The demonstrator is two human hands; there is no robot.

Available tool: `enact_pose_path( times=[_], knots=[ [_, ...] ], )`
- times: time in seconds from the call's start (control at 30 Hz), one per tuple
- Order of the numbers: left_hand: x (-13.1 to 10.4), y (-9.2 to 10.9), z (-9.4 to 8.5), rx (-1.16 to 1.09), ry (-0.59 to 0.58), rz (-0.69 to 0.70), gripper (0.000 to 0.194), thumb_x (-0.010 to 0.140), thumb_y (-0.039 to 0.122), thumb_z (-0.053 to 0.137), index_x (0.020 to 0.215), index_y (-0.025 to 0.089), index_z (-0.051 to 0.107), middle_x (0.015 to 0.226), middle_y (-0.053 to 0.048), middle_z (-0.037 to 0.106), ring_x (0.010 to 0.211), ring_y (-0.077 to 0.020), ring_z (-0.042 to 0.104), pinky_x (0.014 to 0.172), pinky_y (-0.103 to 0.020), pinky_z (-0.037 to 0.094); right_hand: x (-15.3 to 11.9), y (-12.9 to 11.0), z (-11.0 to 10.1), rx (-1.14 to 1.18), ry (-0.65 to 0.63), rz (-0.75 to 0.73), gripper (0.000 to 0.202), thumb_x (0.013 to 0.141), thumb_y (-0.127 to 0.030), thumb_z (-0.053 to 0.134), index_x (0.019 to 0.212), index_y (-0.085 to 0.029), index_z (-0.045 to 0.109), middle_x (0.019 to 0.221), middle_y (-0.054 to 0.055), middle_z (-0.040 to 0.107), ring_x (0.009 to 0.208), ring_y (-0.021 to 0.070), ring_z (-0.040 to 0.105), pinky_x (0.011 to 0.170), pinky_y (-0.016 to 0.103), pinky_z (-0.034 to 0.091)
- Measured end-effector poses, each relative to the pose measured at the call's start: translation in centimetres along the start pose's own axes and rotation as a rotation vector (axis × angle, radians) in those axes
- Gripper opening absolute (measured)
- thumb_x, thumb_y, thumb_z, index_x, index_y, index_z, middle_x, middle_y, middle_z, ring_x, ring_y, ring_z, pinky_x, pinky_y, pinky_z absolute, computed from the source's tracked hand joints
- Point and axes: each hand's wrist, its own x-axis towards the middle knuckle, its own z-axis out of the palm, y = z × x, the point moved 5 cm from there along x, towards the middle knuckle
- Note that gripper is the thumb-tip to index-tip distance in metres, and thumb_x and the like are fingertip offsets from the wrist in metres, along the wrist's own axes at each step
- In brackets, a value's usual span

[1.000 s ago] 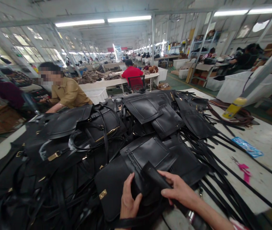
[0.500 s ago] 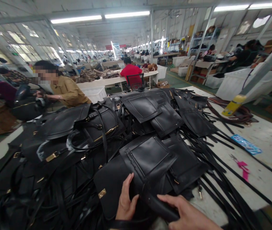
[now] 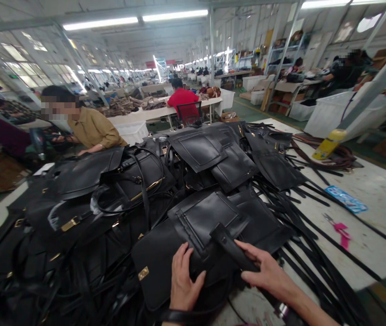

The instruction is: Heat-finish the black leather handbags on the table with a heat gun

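My left hand (image 3: 183, 281) lies on a black leather bag (image 3: 154, 256) with a gold clasp plate, fingers stretched forward and thumb apart. A black strap loop (image 3: 200, 315) crosses over my left wrist. My right hand (image 3: 264, 268) is closed around a thick black leather strap (image 3: 229, 244), its broad end pointing up and away over the bag. Beneath the fingers, a stitched black leather panel (image 3: 209, 217) rests on top of the bag. Near my right forearm a shiny metal fitting (image 3: 283, 309) shows; what it belongs to is partly hidden.
Black bags (image 3: 87, 174) and straps are heaped across the pale table (image 3: 379, 190). To the right lie pink-handled snips (image 3: 341, 233), a blue printed card (image 3: 345, 198) and a yellow can (image 3: 329, 144) beside a metal post. A co-worker in a tan shirt (image 3: 93, 127) stands beyond the heap at left.
My right hand has lifted the strap, and its broad end has swung up over the panel. The left hand stays on the bag. The co-worker's arm has come down toward the heap.
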Motion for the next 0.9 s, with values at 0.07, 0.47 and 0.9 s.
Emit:
enact_pose_path(
  times=[0.07, 0.47, 0.9],
  knots=[
    [0.2, 0.3, 0.6, 0.076, 0.036, -0.013, 0.049, 0.069, 0.024, 0.055, 0.116, 0.018, 0.041, 0.127, -0.012, 0.035, 0.118, -0.0289, 0.031, 0.094, -0.052, 0.032, -0.6, 0.6, -0.8, -0.012, 0.016, 0.035, 0.067, 0.06, -0.01, 0.051, 0.125, -0.016, 0.038, 0.105, 0.005, 0.058, 0.078, 0.0172, 0.057, 0.056, 0.021, 0.047],
    [2.6, 2.4, 1.1, 0.201, -0.016, 0.213, 0.052, 0.066, 0.01, 0.044, 0.116, 0.021, 0.046, 0.13, -0.009, 0.036, 0.121, -0.0282, 0.029, 0.097, -0.052, 0.027, -1.8, 2.1, -5.9, 0.024, 0.173, 0.099, 0.069, 0.064, -0.026, 0.059, 0.127, -0.017, 0.035, 0.095, 0.005, 0.059, 0.051, 0.0103, 0.05, 0.045, 0.021, 0.043],
    [6.8, 7.8, 9.2, 0.271, -0.276, 0.242, 0.044, 0.073, 0.018, 0.041, 0.117, 0.021, 0.047, 0.123, -0.009, 0.048, 0.109, -0.0293, 0.042, 0.088, -0.051, 0.03, 6.5, 3.2, -11.6, 0.078, 0.14, 0.181, 0.058, 0.066, -0.035, 0.057, 0.118, -0.014, 0.041, 0.056, -0.001, 0.057, 0.039, 0.0125, 0.054, 0.032, 0.019, 0.041]
  ],
)
